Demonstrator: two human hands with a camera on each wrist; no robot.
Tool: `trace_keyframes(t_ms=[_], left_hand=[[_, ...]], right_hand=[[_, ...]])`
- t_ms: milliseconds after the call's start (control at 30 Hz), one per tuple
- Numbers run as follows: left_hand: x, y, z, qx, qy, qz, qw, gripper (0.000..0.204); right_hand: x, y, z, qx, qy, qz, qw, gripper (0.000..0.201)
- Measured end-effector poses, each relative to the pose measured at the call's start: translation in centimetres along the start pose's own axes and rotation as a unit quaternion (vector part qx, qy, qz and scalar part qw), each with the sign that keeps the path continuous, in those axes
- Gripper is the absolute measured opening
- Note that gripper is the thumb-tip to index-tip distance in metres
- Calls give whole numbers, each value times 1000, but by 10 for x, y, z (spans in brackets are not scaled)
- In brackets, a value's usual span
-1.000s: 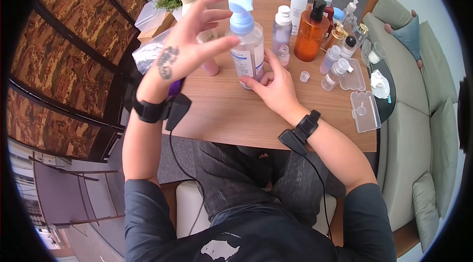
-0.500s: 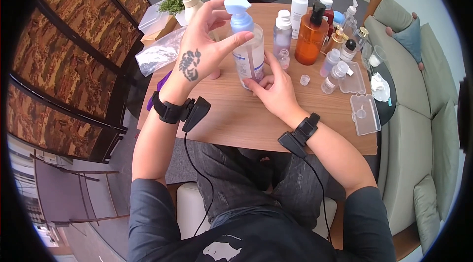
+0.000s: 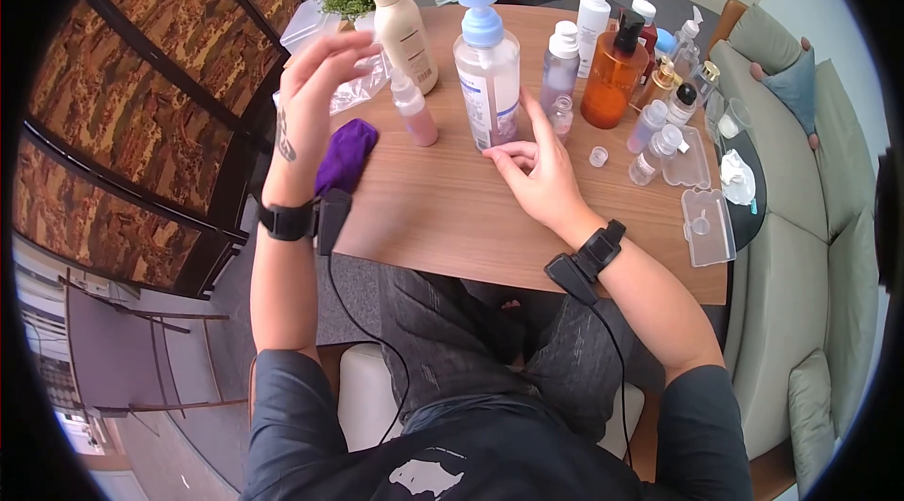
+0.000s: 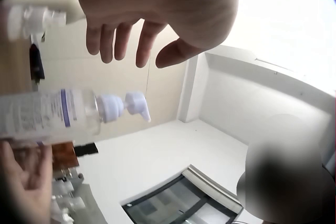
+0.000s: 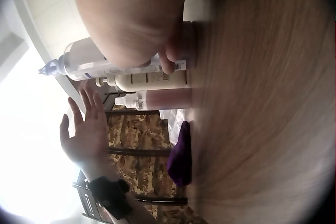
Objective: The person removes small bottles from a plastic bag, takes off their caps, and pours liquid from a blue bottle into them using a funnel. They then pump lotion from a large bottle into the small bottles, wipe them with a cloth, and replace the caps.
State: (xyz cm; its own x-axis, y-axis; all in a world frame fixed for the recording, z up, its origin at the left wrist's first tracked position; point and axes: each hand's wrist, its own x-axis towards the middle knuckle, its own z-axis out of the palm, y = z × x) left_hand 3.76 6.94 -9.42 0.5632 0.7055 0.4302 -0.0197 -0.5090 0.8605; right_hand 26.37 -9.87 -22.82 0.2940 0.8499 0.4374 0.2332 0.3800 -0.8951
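Observation:
A large clear pump bottle with a pale blue pump head stands upright on the wooden table. My right hand holds it low down, thumb at the front of the base and index finger along its right side. Raised in the air to the left is my left hand, fingers extended and holding nothing. In the left wrist view a gap separates that hand from the pump head. Between the two hands stand a small spray bottle of pink liquid and a cream pump bottle.
A purple cloth lies at the table's left side. Right of the held bottle stand several bottles, including an amber pump bottle. A small clear cap and an open clear plastic case lie nearer the front right.
My left hand has moved left, away from the pump head, uncovering the spray bottle and cream bottle. My right hand stays at the bottle's base.

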Motion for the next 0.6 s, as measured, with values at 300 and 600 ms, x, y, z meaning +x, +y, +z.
trace_keyframes(t_ms=[300,600], left_hand=[[-67,-29,-37,571,-112,-201,788,55],[-81,-80,-46,573,-100,-57,811,28]], right_hand=[[1,4,0,10,-34,-25,999,93],[-1,6,-2,-32,-67,-43,996,84]])
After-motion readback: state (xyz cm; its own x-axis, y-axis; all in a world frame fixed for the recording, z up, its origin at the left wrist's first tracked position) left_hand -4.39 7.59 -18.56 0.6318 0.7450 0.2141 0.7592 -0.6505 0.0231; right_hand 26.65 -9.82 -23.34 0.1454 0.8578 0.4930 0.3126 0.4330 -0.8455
